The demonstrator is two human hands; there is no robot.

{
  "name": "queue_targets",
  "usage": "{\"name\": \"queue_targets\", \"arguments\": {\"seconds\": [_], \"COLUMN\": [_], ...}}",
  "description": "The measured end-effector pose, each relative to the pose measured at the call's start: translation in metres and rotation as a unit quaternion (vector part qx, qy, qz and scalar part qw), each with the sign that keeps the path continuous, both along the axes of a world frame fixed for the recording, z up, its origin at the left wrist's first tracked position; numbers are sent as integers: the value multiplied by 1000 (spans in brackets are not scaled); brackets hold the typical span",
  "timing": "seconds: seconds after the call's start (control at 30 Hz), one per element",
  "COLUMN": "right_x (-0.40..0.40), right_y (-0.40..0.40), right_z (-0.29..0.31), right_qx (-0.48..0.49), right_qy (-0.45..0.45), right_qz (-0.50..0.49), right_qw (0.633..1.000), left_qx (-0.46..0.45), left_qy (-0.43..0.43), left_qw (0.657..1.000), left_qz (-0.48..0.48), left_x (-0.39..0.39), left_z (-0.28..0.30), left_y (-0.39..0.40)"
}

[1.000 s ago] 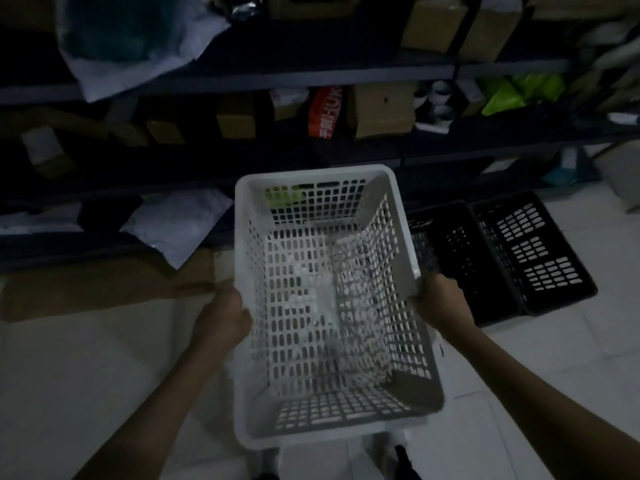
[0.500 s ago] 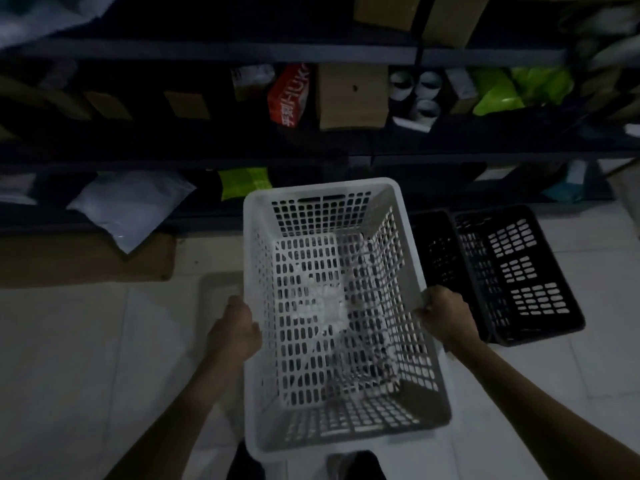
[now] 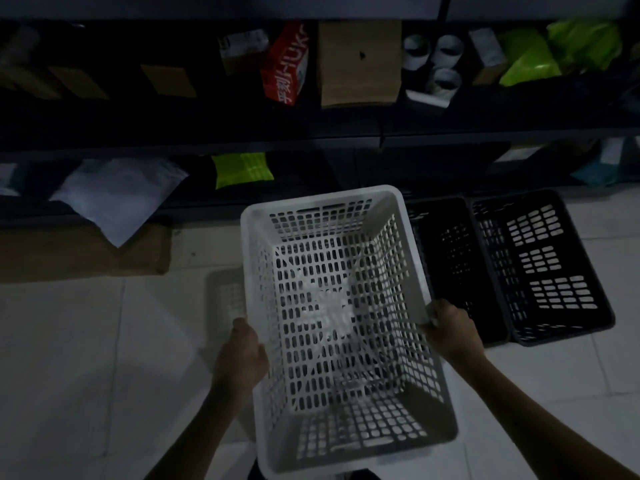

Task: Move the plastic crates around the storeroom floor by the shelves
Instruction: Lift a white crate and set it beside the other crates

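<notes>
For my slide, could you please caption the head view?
Both hands, left and right, hold a white perforated plastic crate beside two black plastic crates.

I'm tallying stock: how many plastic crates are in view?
3: a white crate held by the left hand and right hand, and two black crates on the floor right of it. Others may be out of view.

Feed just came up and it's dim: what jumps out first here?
A white crate fills the centre, empty, gripped on its long rims by the left hand and right hand. Two black crates sit side by side on the floor to its right, against the shelves. A bright green bag glows on the lowest shelf behind it.
</notes>
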State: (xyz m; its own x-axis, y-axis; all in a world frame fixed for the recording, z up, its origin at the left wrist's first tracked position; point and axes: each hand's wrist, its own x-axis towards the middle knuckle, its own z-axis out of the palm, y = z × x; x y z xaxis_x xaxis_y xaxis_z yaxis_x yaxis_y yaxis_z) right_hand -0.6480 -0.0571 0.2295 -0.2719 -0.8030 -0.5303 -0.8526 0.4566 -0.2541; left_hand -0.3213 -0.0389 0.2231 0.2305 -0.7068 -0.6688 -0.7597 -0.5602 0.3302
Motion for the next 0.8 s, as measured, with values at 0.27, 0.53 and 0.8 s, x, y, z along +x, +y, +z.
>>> {"name": "queue_targets", "arguments": {"seconds": [0.27,0.53,0.8], "right_x": [-11,-10,-6], "right_y": [4,5,7], "right_z": [-7,-12,-15], "right_qx": [2,-6,-6], "right_qy": [-2,-9,3], "right_qz": [5,10,-4], "right_qw": [1000,1000,1000], "left_qx": [-4,-5,-15], "left_qy": [7,6,-12], "left_qw": [1000,1000,1000], "left_qz": [5,10,-9], "left_x": [-11,-9,-13], "left_z": [4,4,5], "left_y": [6,7,7]}}
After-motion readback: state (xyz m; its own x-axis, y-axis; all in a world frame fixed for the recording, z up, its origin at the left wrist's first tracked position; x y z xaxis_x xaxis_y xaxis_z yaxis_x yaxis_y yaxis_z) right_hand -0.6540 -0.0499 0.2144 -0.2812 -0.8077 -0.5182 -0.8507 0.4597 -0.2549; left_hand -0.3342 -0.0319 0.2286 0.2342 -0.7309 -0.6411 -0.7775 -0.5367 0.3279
